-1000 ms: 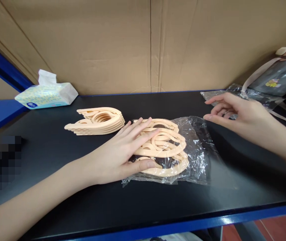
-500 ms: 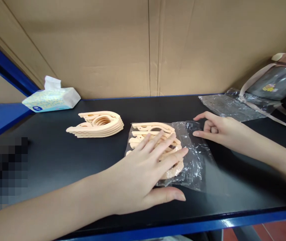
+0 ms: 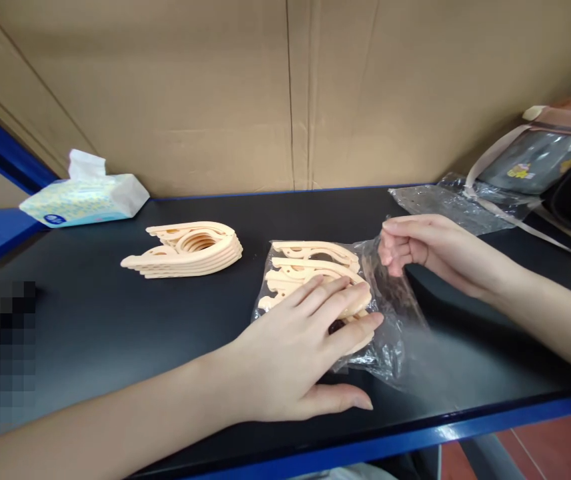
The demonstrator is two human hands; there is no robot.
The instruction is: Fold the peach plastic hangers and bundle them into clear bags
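A clear plastic bag (image 3: 390, 357) lies on the black table with several peach folding hangers (image 3: 310, 250) inside it. My left hand (image 3: 300, 353) rests flat on the bagged hangers, fingers spread, covering their lower part. At the bag's right side, my right hand (image 3: 425, 250) is closed, thumb against the fingers, gripping the raised upper corner of the bag's loose end. To the left, apart from both hands, a neat stack of matching folding hangers (image 3: 190, 257) sits on the tabletop.
A tissue pack (image 3: 90, 200) stands at the back left. At the back right are another clear plastic bag (image 3: 430, 203) and a strapped bottle (image 3: 520, 160). Cardboard (image 3: 190, 100) walls the back; a blue edge (image 3: 390, 440) runs along the table's front.
My right hand has gone from open-fingered to closed on the bag's loose end, lifting its corner. My left hand stays on the hangers. The view has shifted slightly.
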